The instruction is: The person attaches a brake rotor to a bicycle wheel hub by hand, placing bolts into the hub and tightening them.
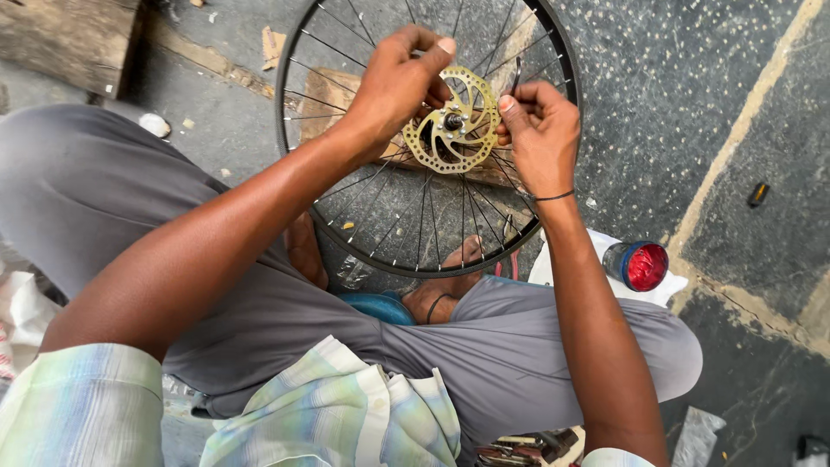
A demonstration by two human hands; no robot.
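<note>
A black bicycle wheel rim point(298, 52) with thin spokes stands in front of my crossed legs. At its hub sits a gold-coloured brake disc point(467, 143). My left hand point(398, 82) reaches over the disc from the left, fingers curled on the hub area by the spokes. On the disc's right side, my right hand point(540, 130) pinches a thin dark spoke point(516, 76) between thumb and fingers. A thin black band circles my right wrist.
A wooden block point(328, 95) lies behind the wheel on the dark speckled floor. A small tub with a red top point(638, 265) rests on white cloth at the right. A wooden beam point(69, 39) is at top left. Tools point(527, 448) lie near the bottom edge.
</note>
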